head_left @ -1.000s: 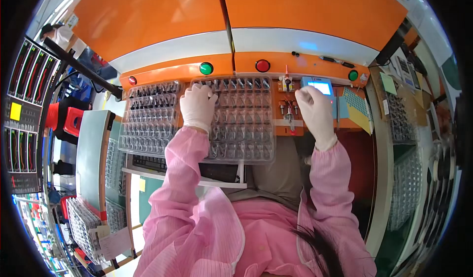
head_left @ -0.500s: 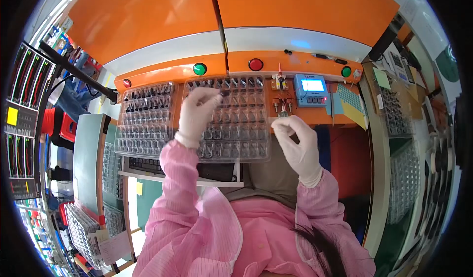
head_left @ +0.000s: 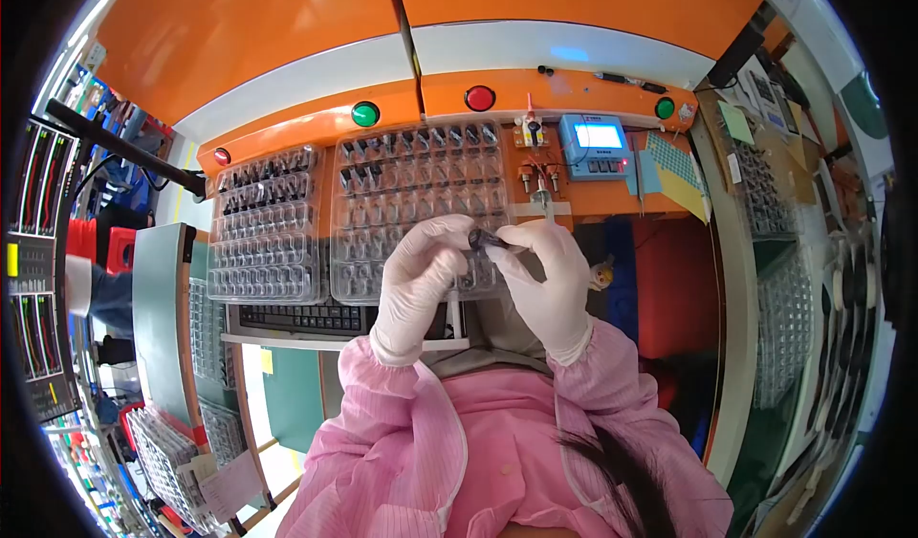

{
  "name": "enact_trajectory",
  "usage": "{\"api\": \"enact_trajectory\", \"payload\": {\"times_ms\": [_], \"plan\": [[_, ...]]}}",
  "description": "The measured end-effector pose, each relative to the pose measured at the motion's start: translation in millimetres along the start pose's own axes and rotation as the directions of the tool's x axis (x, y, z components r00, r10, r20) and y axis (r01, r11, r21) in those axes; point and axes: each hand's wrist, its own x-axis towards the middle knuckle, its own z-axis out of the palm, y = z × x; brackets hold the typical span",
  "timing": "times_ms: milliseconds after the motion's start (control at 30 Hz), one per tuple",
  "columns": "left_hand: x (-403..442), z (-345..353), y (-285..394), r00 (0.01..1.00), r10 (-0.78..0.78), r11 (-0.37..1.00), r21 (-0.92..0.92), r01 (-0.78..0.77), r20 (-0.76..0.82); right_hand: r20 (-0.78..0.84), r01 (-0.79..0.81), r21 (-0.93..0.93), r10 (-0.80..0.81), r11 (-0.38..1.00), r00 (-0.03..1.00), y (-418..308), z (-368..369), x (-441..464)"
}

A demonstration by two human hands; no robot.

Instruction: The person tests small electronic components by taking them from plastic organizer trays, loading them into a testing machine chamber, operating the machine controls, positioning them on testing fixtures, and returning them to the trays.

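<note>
Both of my gloved hands meet in front of my chest, over the lower right part of the right clear tray [head_left: 418, 215]. A small dark part [head_left: 486, 241] is pinched between the fingertips of my right hand [head_left: 553, 285]. The fingers of my left hand [head_left: 421, 285] are closed against the same part from the left. Small dark parts fill the top row of the right tray and some pockets of its second row. The left clear tray [head_left: 263, 224] lies beside it, with dark parts in its upper rows.
A blue device with a lit screen [head_left: 600, 141] stands right of a small fixture [head_left: 532, 131]. Green and red buttons [head_left: 479, 97] line the orange panel. A keyboard [head_left: 301, 319] lies below the trays. At far left a person's sleeve [head_left: 110, 296] shows.
My left hand has moved from the right tray down and right, and my right hand has come left from beside the fixture. The hands now meet at the dark part. A person's sleeve has appeared at left.
</note>
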Motion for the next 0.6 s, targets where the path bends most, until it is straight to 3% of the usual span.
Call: {"api": "enact_trajectory", "payload": {"times_ms": [100, 200, 300, 400, 533, 600], "plan": [[-4, -1, 1, 0.999, 0.024, 0.995, 0.091, -0.028, 0.045, -0.031, 0.088, -0.061, -0.09, 0.994, 0.995, -7, -4, 1], [-4, -4, -3, 0.988, 0.143, 0.956, 0.252, -0.153, 0.055, -0.031, 0.129, -0.07, -0.131, 0.989, 0.991, -13, -7, -1], [-5, -4, -4, 0.989, 0.128, 0.975, 0.171, -0.139, 0.07, -0.008, 0.124, -0.035, -0.125, 0.992, 0.992, -19, -11, -1], [-8, -3, -2, 0.992, 0.108, 0.983, 0.144, -0.117, 0.063, 0.23, -0.27, 0.327, 0.201, 0.905, 0.952, -28, -20, 3], [-8, -2, 1, 0.992, 0.119, 0.968, 0.216, -0.127, 0.053, 0.339, -0.464, 0.457, 0.334, 0.759, 0.88, -23, -19, -1], [-7, -4, 2, 0.979, 0.181, 0.928, 0.314, -0.2, 0.09, 0.293, -0.405, 0.424, 0.301, 0.81, 0.908, -21, -18, -2]]}}
